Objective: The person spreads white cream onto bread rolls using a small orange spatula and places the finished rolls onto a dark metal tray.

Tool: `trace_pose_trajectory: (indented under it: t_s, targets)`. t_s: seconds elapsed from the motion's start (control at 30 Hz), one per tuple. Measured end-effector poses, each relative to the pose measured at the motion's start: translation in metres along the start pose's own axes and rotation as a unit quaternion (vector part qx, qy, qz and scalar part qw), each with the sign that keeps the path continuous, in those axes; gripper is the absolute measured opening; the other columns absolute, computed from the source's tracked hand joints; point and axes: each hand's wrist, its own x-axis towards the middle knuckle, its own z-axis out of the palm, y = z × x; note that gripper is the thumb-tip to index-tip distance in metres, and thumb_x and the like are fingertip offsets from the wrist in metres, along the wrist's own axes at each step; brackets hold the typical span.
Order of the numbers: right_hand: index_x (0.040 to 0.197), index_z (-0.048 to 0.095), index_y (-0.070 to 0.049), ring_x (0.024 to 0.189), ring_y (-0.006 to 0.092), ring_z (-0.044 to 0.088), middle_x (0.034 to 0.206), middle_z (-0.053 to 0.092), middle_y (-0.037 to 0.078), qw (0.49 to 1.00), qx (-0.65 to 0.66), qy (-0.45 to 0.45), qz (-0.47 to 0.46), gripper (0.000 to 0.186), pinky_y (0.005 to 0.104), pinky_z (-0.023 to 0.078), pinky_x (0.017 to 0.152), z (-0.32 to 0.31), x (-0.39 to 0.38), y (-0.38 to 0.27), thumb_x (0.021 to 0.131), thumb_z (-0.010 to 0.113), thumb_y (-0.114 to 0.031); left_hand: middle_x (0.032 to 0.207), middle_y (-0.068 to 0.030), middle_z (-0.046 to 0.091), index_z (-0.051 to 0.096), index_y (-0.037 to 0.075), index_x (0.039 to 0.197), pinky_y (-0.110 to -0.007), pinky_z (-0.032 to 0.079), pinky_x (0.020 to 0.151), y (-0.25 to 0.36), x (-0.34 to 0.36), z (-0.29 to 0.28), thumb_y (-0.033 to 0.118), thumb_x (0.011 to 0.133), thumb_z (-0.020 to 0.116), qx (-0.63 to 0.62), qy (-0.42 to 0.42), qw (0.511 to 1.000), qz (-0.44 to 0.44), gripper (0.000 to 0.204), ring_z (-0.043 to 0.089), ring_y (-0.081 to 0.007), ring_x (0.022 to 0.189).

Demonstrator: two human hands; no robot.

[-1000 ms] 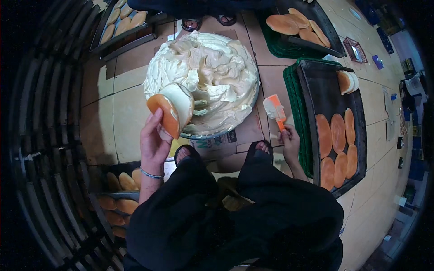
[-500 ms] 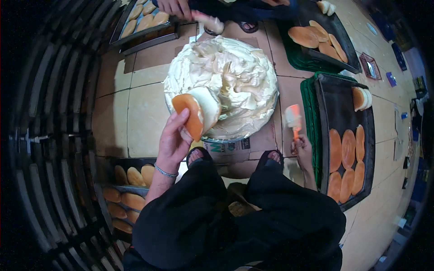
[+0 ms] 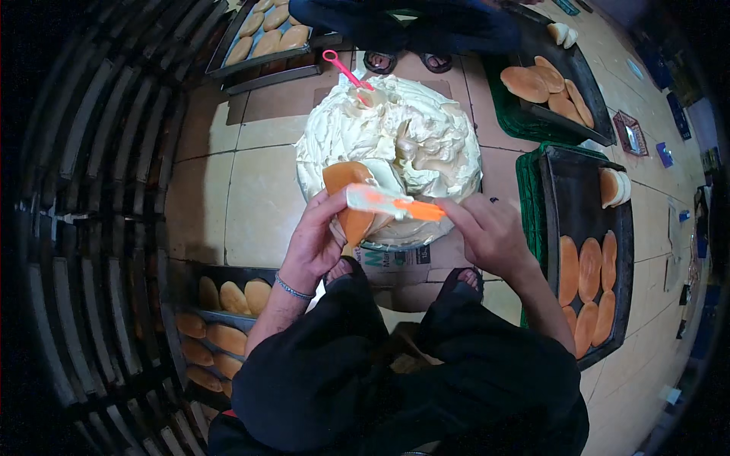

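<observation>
My left hand (image 3: 315,237) grips a split oval bun (image 3: 344,179), brown crust toward me, its pale cream-covered inside facing the bowl. In my right hand (image 3: 490,234) is an orange-handled spatula (image 3: 417,209), its cream-smeared blade lying across the front of the bun and hiding part of it. Whether the blade touches the bun, I cannot tell. Just beyond both hands stands a wide bowl heaped with whipped cream (image 3: 441,133). A pink spatula (image 3: 346,68) rests with its blade in the far side of the cream.
At right, a dark tray (image 3: 574,178) holds several buns and sits on a green crate (image 3: 532,228). Another bun tray (image 3: 597,125) lies beyond it. More trays stand far left (image 3: 228,70) and near left (image 3: 266,275). Slatted racks (image 3: 99,228) line the left. A person stands opposite.
My right hand has swung left and up from beside the right tray, bringing the spatula to the bun. The other person's hand has let go of the pink spatula, which now rests in the cream.
</observation>
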Motion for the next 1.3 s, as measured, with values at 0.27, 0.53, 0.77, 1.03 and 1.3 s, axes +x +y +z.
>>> trace_pose_trajectory:
  t_s: [0.27, 0.53, 0.77, 1.03, 1.3]
  targets:
    - [0.120, 0.061, -0.006, 0.067, 0.0249, 0.059, 0.077, 0.055, 0.007, 0.995, 0.087, 0.036, -0.009, 0.046, 0.0358, 0.047, 0.055, 0.007, -0.020, 0.004, 0.074, 0.062, 0.002, 0.113, -0.0088, 0.066, 0.056, -0.001, 0.122, -0.030, 0.055, 0.090, 0.006, 0.003, -0.009, 0.014, 0.095, 0.063, 0.021, 0.019, 1.000, 0.012, 0.031, 0.067, -0.0153, 0.101]
    - [0.115, 0.061, -0.005, 0.070, 0.0343, 0.062, 0.081, 0.060, 0.013, 0.980, 0.188, 0.054, 0.044, 0.046, 0.0430, 0.051, 0.061, 0.010, 0.003, 0.021, 0.070, 0.061, 0.008, 0.114, -0.0113, 0.065, 0.052, -0.003, 0.126, -0.032, 0.056, 0.092, 0.005, -0.001, -0.006, 0.010, 0.093, 0.064, 0.038, -0.043, 0.998, -0.033, 0.038, 0.067, -0.0186, 0.103]
    - [0.116, 0.062, -0.007, 0.073, 0.0313, 0.065, 0.084, 0.063, 0.012, 0.987, 0.155, -0.045, 0.003, 0.046, 0.0413, 0.052, 0.062, -0.002, -0.013, 0.012, 0.072, 0.063, 0.006, 0.115, -0.0119, 0.064, 0.051, -0.003, 0.126, -0.033, 0.055, 0.092, 0.009, 0.003, -0.009, 0.008, 0.093, 0.063, -0.009, -0.039, 0.998, -0.049, 0.037, 0.066, -0.0192, 0.104]
    - [0.114, 0.063, -0.003, 0.064, 0.0218, 0.058, 0.083, 0.064, 0.012, 0.978, 0.166, 0.085, 0.092, 0.043, 0.0318, 0.049, 0.058, -0.023, 0.003, 0.028, 0.075, 0.056, 0.015, 0.113, -0.0094, 0.065, 0.052, -0.002, 0.125, -0.035, 0.049, 0.097, 0.009, -0.006, -0.001, -0.001, 0.070, 0.081, 0.191, -0.048, 0.980, 0.022, 0.063, 0.064, -0.0195, 0.105]
    - [0.114, 0.069, -0.009, 0.068, 0.0308, 0.062, 0.077, 0.060, 0.012, 0.980, 0.183, 0.066, 0.033, 0.044, 0.0388, 0.051, 0.063, -0.005, -0.003, 0.038, 0.073, 0.062, 0.008, 0.107, -0.0101, 0.066, 0.054, -0.002, 0.121, -0.033, 0.051, 0.095, 0.010, -0.006, -0.014, -0.002, 0.070, 0.077, 0.084, -0.101, 0.991, -0.005, 0.055, 0.066, -0.0199, 0.099]
